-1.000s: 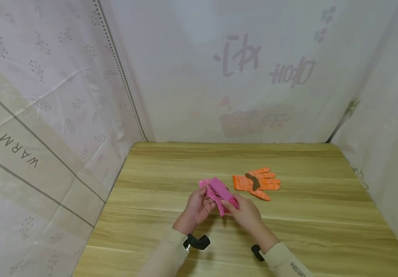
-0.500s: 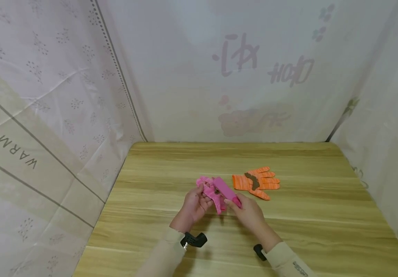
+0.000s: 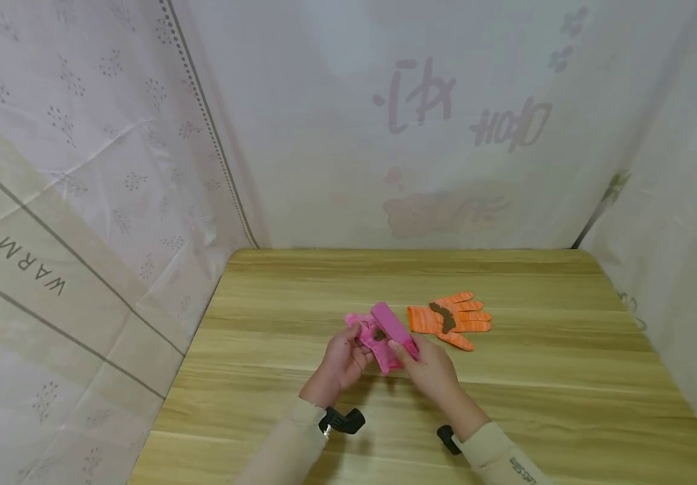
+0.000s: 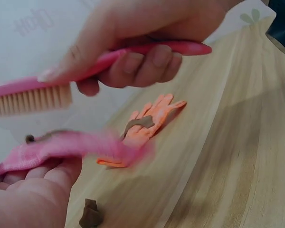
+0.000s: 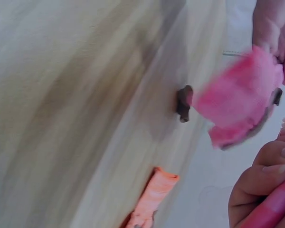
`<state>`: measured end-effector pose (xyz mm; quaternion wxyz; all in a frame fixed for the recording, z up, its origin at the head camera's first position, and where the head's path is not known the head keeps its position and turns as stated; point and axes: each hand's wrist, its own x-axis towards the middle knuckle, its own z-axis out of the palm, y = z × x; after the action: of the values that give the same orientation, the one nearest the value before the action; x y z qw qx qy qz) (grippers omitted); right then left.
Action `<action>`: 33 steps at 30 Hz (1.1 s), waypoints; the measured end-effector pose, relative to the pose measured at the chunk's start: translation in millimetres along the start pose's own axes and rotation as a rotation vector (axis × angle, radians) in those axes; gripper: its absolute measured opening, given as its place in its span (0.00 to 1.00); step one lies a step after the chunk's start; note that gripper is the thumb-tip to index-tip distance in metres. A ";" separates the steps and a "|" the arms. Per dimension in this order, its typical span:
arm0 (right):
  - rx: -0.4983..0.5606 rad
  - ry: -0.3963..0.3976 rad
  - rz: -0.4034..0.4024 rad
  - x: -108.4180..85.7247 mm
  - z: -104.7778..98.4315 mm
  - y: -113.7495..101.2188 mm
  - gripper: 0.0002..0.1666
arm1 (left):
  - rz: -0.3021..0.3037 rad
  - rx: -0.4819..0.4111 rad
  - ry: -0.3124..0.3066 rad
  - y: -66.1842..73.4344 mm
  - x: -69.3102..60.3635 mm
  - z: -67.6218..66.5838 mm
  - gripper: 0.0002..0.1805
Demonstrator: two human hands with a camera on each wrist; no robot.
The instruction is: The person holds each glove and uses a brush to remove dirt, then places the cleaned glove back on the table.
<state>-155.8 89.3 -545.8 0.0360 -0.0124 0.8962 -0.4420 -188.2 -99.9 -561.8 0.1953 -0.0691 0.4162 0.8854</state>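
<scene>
In the head view a pink glove [image 3: 381,350] with a brown patch lies across the fingers of the left hand [image 3: 339,360], whose thumb presses on its edge. The right hand [image 3: 433,370] grips a pink brush [image 3: 392,325] by its handle, just above the glove. Pale bristles [image 4: 33,100] face down toward the glove [image 4: 52,151] in the left wrist view, with a gap between them. The right wrist view shows the glove [image 5: 242,95] blurred, hanging from the left hand [image 5: 273,28], a dark strip along its edge.
An orange glove [image 3: 458,321] with a brown patch lies flat on the wooden table [image 3: 536,377], right of the hands. A small brown lump [image 4: 90,214] rests on the table beneath the pink glove. Patterned cloth hangs around the table.
The brush has swung slightly up and left over the pink glove, along with the right hand. The left hand's hold looks the same, and the glove's fold has shifted a little. The orange glove has not moved.
</scene>
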 end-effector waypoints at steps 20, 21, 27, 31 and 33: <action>-0.161 -0.019 -0.036 -2.7 5.6 5.4 0.28 | -0.010 0.026 0.024 3.8 -3.4 1.6 0.14; -0.158 -0.016 -0.033 -2.9 4.5 6.8 0.27 | -0.010 0.021 0.030 4.5 -3.3 1.1 0.14; -0.133 -0.006 -0.032 -3.6 -1.6 7.3 0.25 | -0.007 0.024 0.028 6.3 -2.7 0.6 0.13; -0.117 -0.021 -0.024 -2.5 -2.1 6.8 0.24 | -0.016 0.030 0.016 5.1 -1.5 -0.2 0.14; -0.086 -0.033 -0.009 -1.7 -1.9 7.2 0.25 | -0.015 0.033 0.017 4.0 -1.0 -0.9 0.14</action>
<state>-154.2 95.3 -550.2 0.0482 -0.0251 0.9136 -0.4029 -189.0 -103.2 -559.3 0.1996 -0.0765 0.4319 0.8762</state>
